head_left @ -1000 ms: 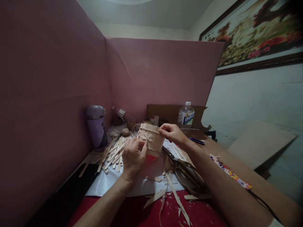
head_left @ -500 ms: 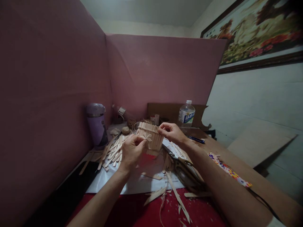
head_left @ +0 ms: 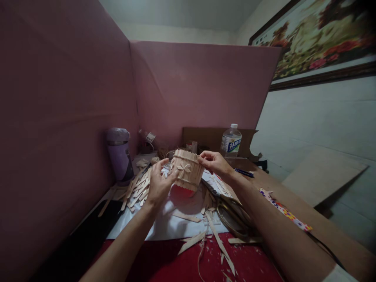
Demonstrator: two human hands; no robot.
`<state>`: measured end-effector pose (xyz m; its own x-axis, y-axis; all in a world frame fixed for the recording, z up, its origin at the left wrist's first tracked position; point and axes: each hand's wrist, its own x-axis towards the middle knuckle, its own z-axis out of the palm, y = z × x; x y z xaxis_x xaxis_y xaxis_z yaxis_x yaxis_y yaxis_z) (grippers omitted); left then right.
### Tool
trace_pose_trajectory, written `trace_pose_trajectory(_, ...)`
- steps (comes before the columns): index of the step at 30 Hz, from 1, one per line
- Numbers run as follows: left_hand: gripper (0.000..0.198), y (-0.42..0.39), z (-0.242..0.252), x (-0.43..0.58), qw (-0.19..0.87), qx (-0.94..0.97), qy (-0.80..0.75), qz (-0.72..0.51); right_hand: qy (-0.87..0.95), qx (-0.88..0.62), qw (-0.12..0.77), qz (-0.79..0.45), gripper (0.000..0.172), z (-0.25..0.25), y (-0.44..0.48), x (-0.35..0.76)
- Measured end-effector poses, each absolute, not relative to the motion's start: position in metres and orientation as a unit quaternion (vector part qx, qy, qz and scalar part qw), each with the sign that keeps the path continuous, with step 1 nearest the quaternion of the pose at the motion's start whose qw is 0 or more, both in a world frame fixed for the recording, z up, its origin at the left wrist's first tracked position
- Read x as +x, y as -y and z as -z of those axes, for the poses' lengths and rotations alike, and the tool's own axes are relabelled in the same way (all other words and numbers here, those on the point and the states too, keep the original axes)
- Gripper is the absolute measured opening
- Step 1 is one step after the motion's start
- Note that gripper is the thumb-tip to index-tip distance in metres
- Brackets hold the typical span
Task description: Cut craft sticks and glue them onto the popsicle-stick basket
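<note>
A small round pot made of upright popsicle sticks (head_left: 192, 175), with twine bands near its top and bottom, is tilted above the white sheet. On its front sits a flower of pointed wooden petals (head_left: 183, 168). My right hand (head_left: 214, 162) pinches the pot's upper right rim between thumb and fingers. My left hand (head_left: 160, 182) is beside the pot's left side, thumb and fingers spread apart, its thumb close to the wall; whether it touches cannot be made out. A reddish glow shows beneath the pot.
Loose popsicle sticks (head_left: 141, 190) are piled at the left on the white sheet (head_left: 160, 231). Large scissors (head_left: 232, 213) lie right of the pot. A purple bottle (head_left: 120, 156) and a clear plastic bottle (head_left: 232, 143) stand behind. A pen (head_left: 244, 172) and a flowery strip (head_left: 284, 211) lie at the right.
My left hand has let go of the flower on the pot's front and opened, drawing back to the left. The pot has turned and tilted slightly, so the flower faces me fully.
</note>
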<state>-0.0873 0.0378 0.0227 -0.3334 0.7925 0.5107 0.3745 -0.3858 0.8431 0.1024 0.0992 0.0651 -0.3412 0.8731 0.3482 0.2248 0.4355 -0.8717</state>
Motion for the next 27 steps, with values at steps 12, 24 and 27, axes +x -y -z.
trace_pose_trajectory(12, 0.08, -0.051, -0.015, -0.087, 0.383, 0.544, -0.433, -0.608, 0.728, -0.362, 0.438, -0.383, 0.03, -0.064, -0.102, 0.104)
trace_pose_trajectory(24, 0.071, -0.044, -0.015, -0.073, 0.314, 0.54, -0.468, -0.625, 0.723, -0.355, 0.49, -0.332, 0.03, -0.051, -0.108, 0.099)
trace_pose_trajectory(27, 0.07, -0.046, -0.008, -0.071, 0.264, 0.533, -0.502, -0.628, 0.719, -0.358, 0.508, -0.311, 0.027, -0.046, -0.107, 0.097)
